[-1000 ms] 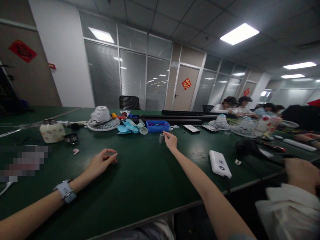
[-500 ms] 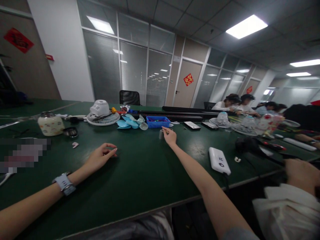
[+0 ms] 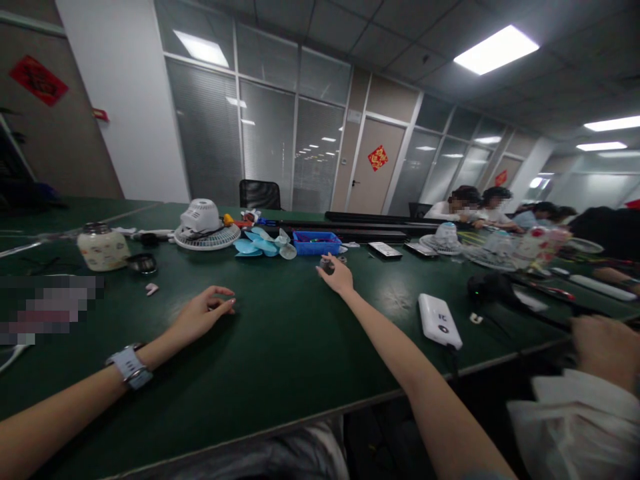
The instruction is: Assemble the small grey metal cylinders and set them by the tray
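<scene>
My right hand [image 3: 338, 275] reaches out over the green table, its thumb and fingers curled around a small grey metallic cylinder [image 3: 327, 265]. Part of the cylinder is hidden by the fingers, and its exact kind is too small to tell. Just beyond that hand stands a blue plastic tray [image 3: 316, 245] with small items inside. My left hand [image 3: 207, 312], with a watch on the wrist, rests on its side on the table; its fingers are loosely bent, apart from the thumb, and nothing is in them.
Light-blue fan blades [image 3: 263, 244] and a white fan housing [image 3: 203, 225] lie behind. On the left are a patterned jar [image 3: 103, 248] and a dark cup-like lid [image 3: 143, 263]. A white power bank [image 3: 440, 321] lies right. Another person's hand [image 3: 606, 350] is at the right edge.
My right hand has shifted slightly, from fingertips at the top of the grey cylinder to thumb and fingers around it. My left hand has barely moved.
</scene>
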The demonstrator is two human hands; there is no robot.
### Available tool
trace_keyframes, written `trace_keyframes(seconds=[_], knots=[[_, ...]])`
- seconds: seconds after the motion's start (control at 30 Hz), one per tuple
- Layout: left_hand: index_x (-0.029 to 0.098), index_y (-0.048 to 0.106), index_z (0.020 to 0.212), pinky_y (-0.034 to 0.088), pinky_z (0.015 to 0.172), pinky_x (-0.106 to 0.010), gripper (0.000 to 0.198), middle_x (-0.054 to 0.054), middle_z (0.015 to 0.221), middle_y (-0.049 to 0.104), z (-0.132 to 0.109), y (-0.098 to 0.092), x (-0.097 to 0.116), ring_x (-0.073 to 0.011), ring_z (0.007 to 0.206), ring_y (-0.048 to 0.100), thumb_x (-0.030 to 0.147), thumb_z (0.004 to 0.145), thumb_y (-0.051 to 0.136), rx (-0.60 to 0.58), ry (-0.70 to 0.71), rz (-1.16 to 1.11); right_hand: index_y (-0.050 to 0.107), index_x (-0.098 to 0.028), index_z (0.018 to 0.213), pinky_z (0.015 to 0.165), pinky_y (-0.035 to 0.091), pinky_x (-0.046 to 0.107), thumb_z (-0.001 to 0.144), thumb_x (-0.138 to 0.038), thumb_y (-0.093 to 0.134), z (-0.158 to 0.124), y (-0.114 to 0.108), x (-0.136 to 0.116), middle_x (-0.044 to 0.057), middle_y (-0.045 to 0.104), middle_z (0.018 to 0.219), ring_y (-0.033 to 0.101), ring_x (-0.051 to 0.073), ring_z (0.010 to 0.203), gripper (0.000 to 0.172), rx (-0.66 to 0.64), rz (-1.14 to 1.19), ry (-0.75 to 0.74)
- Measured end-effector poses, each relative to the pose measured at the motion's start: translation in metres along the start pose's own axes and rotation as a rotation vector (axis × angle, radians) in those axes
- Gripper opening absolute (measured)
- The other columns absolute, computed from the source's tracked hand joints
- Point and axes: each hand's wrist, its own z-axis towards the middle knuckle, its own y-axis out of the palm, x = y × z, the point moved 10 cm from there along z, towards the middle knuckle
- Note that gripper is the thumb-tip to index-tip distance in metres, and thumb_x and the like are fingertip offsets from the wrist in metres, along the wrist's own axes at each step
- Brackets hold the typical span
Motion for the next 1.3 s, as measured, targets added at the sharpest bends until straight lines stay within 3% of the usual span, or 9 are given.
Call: trace_keyframes(seconds=[0.17, 0.43, 0.57, 0.67, 0.83, 1.0, 1.17, 1.3], knots=[[0.021, 0.056, 0.110, 0.049, 0.069, -0.035, 0.060, -0.005, 0.083, 0.074, 0.002, 0.001, -0.003, -0.0261, 0.079, 0.069, 0.066, 0.071, 0.055, -0.013, 0.000, 0.028, 0.048, -0.031, 0.130, 0.084, 0.050, 0.033, 0.080, -0.026, 0.065, -0.002, 0.006, 0.000, 0.002, 0.064, 0.116, 0.064, 0.019, 0.091, 0.053, -0.039, -0.067, -0.030], [0.021, 0.055, 0.110, 0.049, 0.070, -0.034, 0.059, -0.004, 0.082, 0.074, 0.000, 0.001, 0.000, -0.0253, 0.079, 0.069, 0.066, 0.072, 0.054, -0.024, 0.004, 0.057, 0.037, -0.033, 0.141, 0.083, 0.047, 0.036, 0.084, -0.027, 0.060, 0.000, 0.005, 0.003, 0.007, 0.063, 0.112, 0.062, 0.024, 0.093, 0.061, -0.046, -0.215, 0.025], [0.020, 0.055, 0.110, 0.049, 0.069, -0.034, 0.059, -0.005, 0.083, 0.074, 0.001, 0.002, -0.001, -0.0253, 0.079, 0.069, 0.066, 0.072, 0.054, -0.038, 0.010, 0.037, 0.034, -0.025, 0.143, 0.093, 0.041, 0.040, 0.088, -0.037, 0.052, -0.003, -0.022, -0.001, 0.013, 0.055, 0.122, 0.054, 0.027, 0.109, 0.059, 0.196, -0.197, 0.031], [0.019, 0.055, 0.112, 0.049, 0.069, -0.034, 0.061, -0.006, 0.084, 0.074, 0.002, 0.003, -0.003, -0.0257, 0.079, 0.069, 0.065, 0.072, 0.055, -0.040, 0.011, 0.036, 0.036, -0.016, 0.140, 0.097, 0.036, 0.044, 0.089, -0.041, 0.047, -0.006, -0.038, 0.020, 0.018, 0.050, 0.129, 0.046, 0.031, 0.120, 0.058, 0.360, -0.169, 0.185], [0.020, 0.053, 0.113, 0.049, 0.070, -0.034, 0.061, -0.006, 0.085, 0.074, 0.001, 0.005, -0.001, -0.0251, 0.081, 0.069, 0.066, 0.073, 0.053, -0.057, 0.017, 0.057, 0.053, -0.016, 0.124, 0.094, 0.039, 0.040, 0.084, -0.045, 0.055, -0.001, -0.001, 0.073, 0.015, 0.062, 0.116, 0.055, 0.028, 0.111, 0.049, 0.001, -0.062, 0.477], [0.020, 0.052, 0.113, 0.049, 0.072, -0.034, 0.058, -0.004, 0.084, 0.074, 0.000, 0.006, 0.001, -0.0243, 0.081, 0.069, 0.064, 0.075, 0.052, -0.061, 0.028, 0.062, 0.061, -0.021, 0.112, 0.089, 0.041, 0.033, 0.081, -0.040, 0.059, 0.001, 0.001, 0.083, 0.009, 0.067, 0.110, 0.059, 0.024, 0.107, 0.037, -0.036, -0.056, 0.515], [0.021, 0.053, 0.111, 0.049, 0.072, -0.033, 0.056, -0.003, 0.084, 0.075, -0.002, 0.005, 0.005, -0.0236, 0.080, 0.069, 0.063, 0.075, 0.053, -0.061, 0.037, 0.069, 0.064, -0.023, 0.104, 0.090, 0.040, 0.036, 0.077, -0.042, 0.063, -0.010, -0.005, 0.071, 0.006, 0.069, 0.105, 0.060, 0.024, 0.105, 0.034, -0.019, -0.042, 0.552], [0.020, 0.054, 0.109, 0.049, 0.070, -0.033, 0.056, -0.003, 0.082, 0.074, -0.004, 0.004, 0.011, -0.0229, 0.076, 0.069, 0.063, 0.074, 0.053, -0.046, 0.056, 0.080, 0.066, -0.023, 0.099, 0.093, 0.036, 0.039, 0.075, -0.051, 0.064, -0.033, 0.000, 0.023, 0.003, 0.070, 0.097, 0.061, 0.022, 0.098, 0.036, -0.025, 0.047, 0.474]])
